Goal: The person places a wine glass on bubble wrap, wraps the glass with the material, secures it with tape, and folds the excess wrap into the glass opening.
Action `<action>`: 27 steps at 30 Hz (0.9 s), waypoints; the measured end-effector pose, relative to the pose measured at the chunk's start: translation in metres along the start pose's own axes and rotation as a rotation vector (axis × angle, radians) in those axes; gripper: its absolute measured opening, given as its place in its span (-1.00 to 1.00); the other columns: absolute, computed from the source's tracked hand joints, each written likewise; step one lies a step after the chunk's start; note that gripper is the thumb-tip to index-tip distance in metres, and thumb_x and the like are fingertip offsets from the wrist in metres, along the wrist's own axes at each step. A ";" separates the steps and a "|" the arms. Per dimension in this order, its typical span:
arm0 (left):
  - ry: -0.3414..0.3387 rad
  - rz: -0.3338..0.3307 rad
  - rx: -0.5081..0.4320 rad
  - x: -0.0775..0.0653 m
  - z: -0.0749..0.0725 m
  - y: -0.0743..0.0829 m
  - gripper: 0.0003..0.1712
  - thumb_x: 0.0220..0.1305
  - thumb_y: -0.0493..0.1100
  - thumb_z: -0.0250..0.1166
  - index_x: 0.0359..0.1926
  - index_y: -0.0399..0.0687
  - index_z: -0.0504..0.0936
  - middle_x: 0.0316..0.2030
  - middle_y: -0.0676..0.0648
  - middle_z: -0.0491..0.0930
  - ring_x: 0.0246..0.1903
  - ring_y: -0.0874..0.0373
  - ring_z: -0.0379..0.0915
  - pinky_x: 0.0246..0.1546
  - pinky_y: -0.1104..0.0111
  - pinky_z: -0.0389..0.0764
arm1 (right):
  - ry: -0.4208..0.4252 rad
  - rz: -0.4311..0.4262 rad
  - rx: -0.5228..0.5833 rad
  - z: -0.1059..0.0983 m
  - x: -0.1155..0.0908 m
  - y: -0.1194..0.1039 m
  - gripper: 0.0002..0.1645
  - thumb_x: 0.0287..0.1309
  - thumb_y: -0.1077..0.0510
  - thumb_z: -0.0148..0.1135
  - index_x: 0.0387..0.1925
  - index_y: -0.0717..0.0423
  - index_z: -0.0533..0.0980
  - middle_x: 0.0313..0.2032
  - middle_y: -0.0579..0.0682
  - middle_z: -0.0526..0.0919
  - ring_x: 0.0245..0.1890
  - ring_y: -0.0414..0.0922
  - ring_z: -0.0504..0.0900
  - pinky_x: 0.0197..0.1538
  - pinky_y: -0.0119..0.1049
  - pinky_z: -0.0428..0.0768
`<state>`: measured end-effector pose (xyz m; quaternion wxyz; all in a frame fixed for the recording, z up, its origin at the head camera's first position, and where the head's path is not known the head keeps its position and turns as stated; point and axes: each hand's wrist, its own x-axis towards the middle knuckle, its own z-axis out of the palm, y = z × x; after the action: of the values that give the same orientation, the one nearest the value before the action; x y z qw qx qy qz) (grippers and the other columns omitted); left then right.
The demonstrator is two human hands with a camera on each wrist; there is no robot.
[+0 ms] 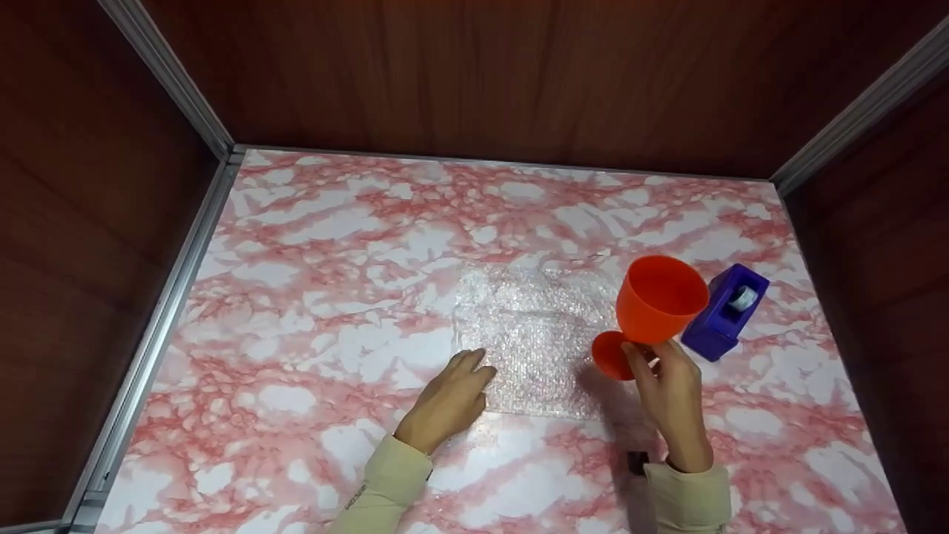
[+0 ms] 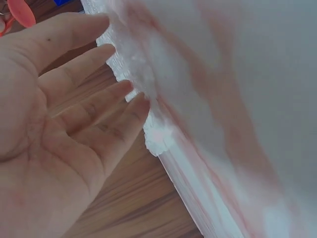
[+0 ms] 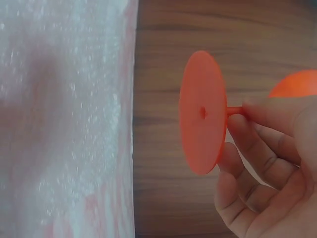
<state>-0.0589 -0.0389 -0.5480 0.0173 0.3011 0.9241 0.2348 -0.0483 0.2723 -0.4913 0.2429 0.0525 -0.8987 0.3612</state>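
Note:
An orange plastic goblet point(image 1: 660, 304) is tilted over the right side of the bubble wrap, its open bowl facing up. My right hand point(image 1: 671, 386) pinches its thin stem between thumb and fingers. The goblet's round flat base point(image 3: 202, 114) shows a small hole at its centre in the right wrist view, while the bowl is mostly hidden behind the hand. A clear square sheet of bubble wrap point(image 1: 534, 341) lies flat on the table. With fingers extended, my left hand point(image 1: 448, 400) has its fingertips at the sheet's left edge.
A purple tape dispenser point(image 1: 715, 326) with a tape roll point(image 1: 743, 298) stands right of the goblet. The table point(image 1: 311, 297) has a red-and-white marbled top. Dark wooden panels point(image 1: 474, 81) with metal edging enclose its back and sides.

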 end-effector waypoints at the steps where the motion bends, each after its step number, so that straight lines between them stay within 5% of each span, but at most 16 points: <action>1: 0.014 0.011 -0.005 -0.001 0.000 -0.001 -0.71 0.28 -0.35 0.21 0.01 -0.14 0.65 0.27 -0.27 0.43 0.28 -0.15 0.31 0.24 0.15 0.40 | -0.008 -0.003 0.001 0.002 0.000 -0.001 -0.87 0.16 0.38 0.39 -0.26 0.22 0.60 -0.41 0.02 0.62 -0.44 -0.14 0.50 -0.39 -0.54 0.37; 6: 0.136 0.071 -0.024 -0.003 -0.001 -0.007 -0.79 0.31 -0.33 0.20 -0.09 -0.16 0.70 0.20 -0.25 0.52 0.21 -0.10 0.38 0.22 0.21 0.42 | -0.059 -0.030 0.025 0.014 0.003 -0.009 -0.88 0.15 0.37 0.39 -0.29 0.19 0.61 -0.40 -0.04 0.63 -0.46 -0.18 0.51 -0.38 -0.53 0.40; 11: 0.204 0.049 -0.067 -0.007 -0.006 -0.013 -0.80 0.32 -0.31 0.26 -0.07 -0.19 0.70 0.14 -0.24 0.56 0.15 -0.08 0.43 0.17 0.21 0.46 | -0.144 -0.054 0.072 0.030 0.005 -0.021 -0.89 0.13 0.35 0.43 -0.33 0.16 0.63 -0.45 -0.10 0.61 -0.49 -0.20 0.49 -0.41 -0.47 0.41; 21: 0.219 -0.110 -0.129 -0.022 -0.014 -0.029 -0.77 0.36 -0.26 0.26 -0.01 -0.21 0.70 0.12 -0.24 0.57 0.13 -0.11 0.45 0.14 0.14 0.49 | -0.410 0.148 0.345 0.076 0.014 -0.048 -0.91 0.28 0.21 0.35 -0.34 0.15 0.66 -0.48 -0.11 0.66 -0.50 -0.16 0.56 -0.42 -0.40 0.49; 27: 0.232 -0.148 -0.129 -0.025 -0.016 -0.036 -0.73 0.35 -0.22 0.26 0.01 -0.23 0.70 0.09 -0.24 0.58 0.10 -0.11 0.47 0.12 0.13 0.50 | -0.547 0.233 0.467 0.104 0.011 -0.059 -0.85 0.31 0.18 0.32 -0.37 0.17 0.65 -0.48 0.00 0.68 -0.46 0.01 0.60 -0.41 -0.40 0.48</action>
<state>-0.0611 -0.0848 -0.5521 -0.0530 0.2013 0.9226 0.3249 -0.0837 0.1599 -0.5134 -0.0672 0.0983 -0.8238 0.5543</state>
